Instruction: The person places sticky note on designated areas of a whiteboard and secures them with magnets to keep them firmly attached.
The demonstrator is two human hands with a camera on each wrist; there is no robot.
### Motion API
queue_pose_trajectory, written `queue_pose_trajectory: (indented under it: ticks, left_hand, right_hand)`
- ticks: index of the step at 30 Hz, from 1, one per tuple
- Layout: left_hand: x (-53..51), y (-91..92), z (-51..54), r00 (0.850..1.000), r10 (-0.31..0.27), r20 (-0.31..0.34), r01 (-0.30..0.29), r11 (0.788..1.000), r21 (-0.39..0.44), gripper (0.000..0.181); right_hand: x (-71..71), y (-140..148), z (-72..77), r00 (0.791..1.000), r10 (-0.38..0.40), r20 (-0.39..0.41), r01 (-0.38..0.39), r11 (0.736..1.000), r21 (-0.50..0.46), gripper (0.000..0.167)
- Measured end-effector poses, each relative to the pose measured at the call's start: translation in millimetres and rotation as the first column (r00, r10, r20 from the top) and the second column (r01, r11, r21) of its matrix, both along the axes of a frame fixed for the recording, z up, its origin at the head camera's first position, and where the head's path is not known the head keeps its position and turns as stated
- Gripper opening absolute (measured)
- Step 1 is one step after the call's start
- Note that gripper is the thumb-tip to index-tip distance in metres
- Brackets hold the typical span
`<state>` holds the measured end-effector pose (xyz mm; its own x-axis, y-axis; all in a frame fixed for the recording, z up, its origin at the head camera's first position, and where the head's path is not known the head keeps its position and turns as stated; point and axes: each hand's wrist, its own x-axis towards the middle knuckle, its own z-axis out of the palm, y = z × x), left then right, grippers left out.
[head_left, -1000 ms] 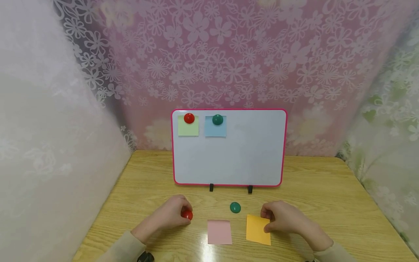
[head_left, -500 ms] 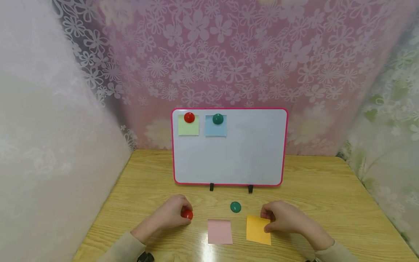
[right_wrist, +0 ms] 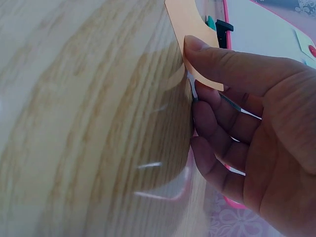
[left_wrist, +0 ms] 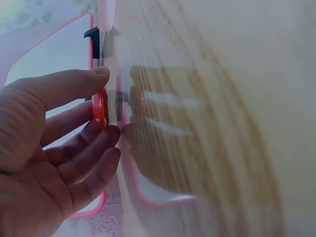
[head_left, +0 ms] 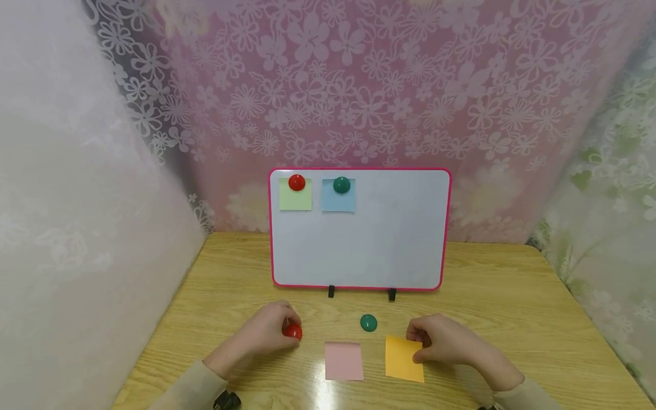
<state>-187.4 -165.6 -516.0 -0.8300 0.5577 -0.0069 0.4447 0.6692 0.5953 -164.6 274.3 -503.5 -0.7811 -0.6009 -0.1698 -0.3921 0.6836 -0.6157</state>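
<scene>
At the left of the table, my left hand [head_left: 267,331] has its thumb and fingers round a round red magnet [head_left: 293,332]. The left wrist view shows that red magnet [left_wrist: 99,108] close to the tabletop, between thumb and fingers. My right hand [head_left: 447,340] pinches the right edge of an orange sticky note [head_left: 402,360]; in the right wrist view the orange note [right_wrist: 193,29] bends up under the thumb. Between the hands lie a pink sticky note [head_left: 344,361] and a round green magnet [head_left: 368,323].
A pink-framed whiteboard [head_left: 359,245] stands behind on black feet [head_left: 392,294]. On its upper left hang a light green note [head_left: 295,200] under a red magnet [head_left: 296,182] and a blue note [head_left: 338,202] under a green magnet [head_left: 341,184]. Everything rests on a wooden table [head_left: 492,285].
Almost nothing differs. My left hand and the red magnet sit very slightly higher in the head view, while the right hand keeps its hold on the orange note.
</scene>
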Motion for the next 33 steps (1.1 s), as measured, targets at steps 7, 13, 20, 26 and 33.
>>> queue_pose_trajectory:
  ticks: [7,13,20,26,33]
  left_hand:
    - [0.4,0.5,0.3,1.000,-0.006,0.001,0.006,1.000,-0.001,0.027]
    - [1.7,0.9,-0.7,1.000,-0.008,0.017,0.008,1.000,0.017,0.027]
    - [0.9,0.0,-3.1,1.000,-0.014,0.010,0.014,1.000,0.024,0.026]
    - [0.5,-0.7,-4.6,0.999,-0.033,-0.034,0.035,0.998,0.052,0.027]
    - [-0.1,-1.6,-4.0,1.000,-0.027,-0.015,0.028,0.998,0.048,0.026]
  right_hand:
    - [0.5,0.3,-1.2,1.000,0.003,-0.005,-0.003,1.000,-0.008,0.030]
    - [0.8,1.2,-4.1,0.999,0.007,-0.039,-0.008,1.000,-0.016,0.026]
    - [-0.1,2.2,-5.5,0.999,-0.008,-0.043,0.007,1.000,-0.016,0.020]
    - [-1.8,1.2,-3.5,0.999,-0.029,-0.025,0.028,0.999,-0.019,0.020]
    - [-2.8,0.4,-2.9,0.999,-0.026,-0.033,0.024,0.999,-0.045,0.018]
